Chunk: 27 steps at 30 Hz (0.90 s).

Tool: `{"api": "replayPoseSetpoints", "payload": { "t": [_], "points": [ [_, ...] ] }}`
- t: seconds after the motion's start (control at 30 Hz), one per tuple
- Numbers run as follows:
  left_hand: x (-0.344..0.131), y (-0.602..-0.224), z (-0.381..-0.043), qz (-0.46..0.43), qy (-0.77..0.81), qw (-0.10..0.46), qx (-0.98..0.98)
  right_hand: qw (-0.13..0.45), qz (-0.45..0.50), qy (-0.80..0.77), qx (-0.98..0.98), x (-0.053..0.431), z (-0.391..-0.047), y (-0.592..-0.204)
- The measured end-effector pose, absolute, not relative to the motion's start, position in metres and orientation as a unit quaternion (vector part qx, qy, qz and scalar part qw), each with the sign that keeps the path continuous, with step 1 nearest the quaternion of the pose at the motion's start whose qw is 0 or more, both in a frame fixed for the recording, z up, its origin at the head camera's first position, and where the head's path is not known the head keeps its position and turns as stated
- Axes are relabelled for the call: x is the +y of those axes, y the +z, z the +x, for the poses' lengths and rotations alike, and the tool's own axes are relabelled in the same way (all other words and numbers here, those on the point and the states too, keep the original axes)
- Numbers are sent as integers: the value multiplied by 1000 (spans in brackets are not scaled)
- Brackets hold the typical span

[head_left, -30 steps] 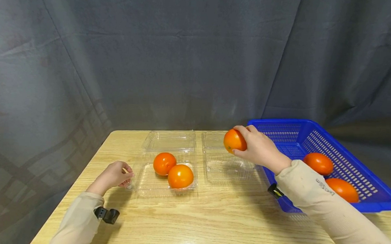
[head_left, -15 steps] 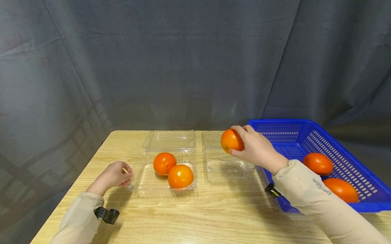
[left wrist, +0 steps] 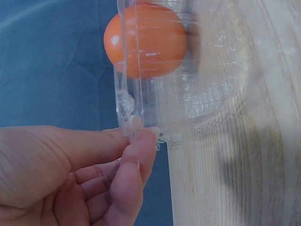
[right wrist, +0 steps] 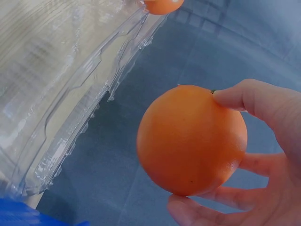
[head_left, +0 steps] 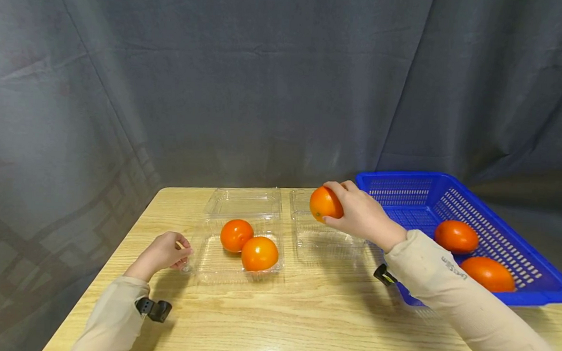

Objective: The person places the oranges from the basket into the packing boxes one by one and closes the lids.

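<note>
My right hand (head_left: 361,214) grips an orange (head_left: 326,204) in the air over the right-hand clear plastic clamshell box (head_left: 330,244). In the right wrist view the thumb lies near the orange's (right wrist: 190,141) stem end, with fingers curled round the other side. Two more oranges (head_left: 236,236) sit side by side in the left clamshell box (head_left: 209,275), whose lid is folded back. My left hand (head_left: 164,251) stays at that box's left front corner. Up close in the left wrist view, thumb and forefinger of the left hand (left wrist: 94,165) pinch the box's rim (left wrist: 126,110).
At the right stands a blue plastic basket (head_left: 404,184) with two oranges (head_left: 456,236) inside, partly behind my right forearm. Both clamshell lids (head_left: 246,201) lie toward the back edge of the wooden table (head_left: 235,321). A grey curtain (head_left: 266,90) hangs behind.
My right hand has carried the orange a little to the left, away from the basket and further over the right-hand box. The left hand has kept its place.
</note>
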State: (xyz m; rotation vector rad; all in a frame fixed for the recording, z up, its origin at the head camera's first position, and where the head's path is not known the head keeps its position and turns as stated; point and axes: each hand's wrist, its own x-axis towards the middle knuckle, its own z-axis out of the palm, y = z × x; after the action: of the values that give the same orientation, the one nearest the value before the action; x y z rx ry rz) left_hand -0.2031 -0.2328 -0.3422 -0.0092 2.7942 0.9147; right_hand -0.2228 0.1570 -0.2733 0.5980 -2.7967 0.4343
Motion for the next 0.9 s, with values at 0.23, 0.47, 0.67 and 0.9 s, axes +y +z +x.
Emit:
{"api": "replayPoseSetpoints", "payload": {
  "t": [0.23, 0.47, 0.67, 0.9],
  "points": [
    [-233, -344, -204, -7, 309, 99, 946, 128, 205, 152, -958, 150, -221, -273],
    [-232, -343, -203, -10, 310, 99, 946, 127, 208, 149, -958, 145, -220, -274],
    [-232, -343, -204, -10, 311, 99, 945, 126, 212, 154, -957, 141, -220, -275],
    [-233, -344, -205, -9, 310, 100, 945, 135, 228, 149, -953, 136, -220, -276]
  ]
}}
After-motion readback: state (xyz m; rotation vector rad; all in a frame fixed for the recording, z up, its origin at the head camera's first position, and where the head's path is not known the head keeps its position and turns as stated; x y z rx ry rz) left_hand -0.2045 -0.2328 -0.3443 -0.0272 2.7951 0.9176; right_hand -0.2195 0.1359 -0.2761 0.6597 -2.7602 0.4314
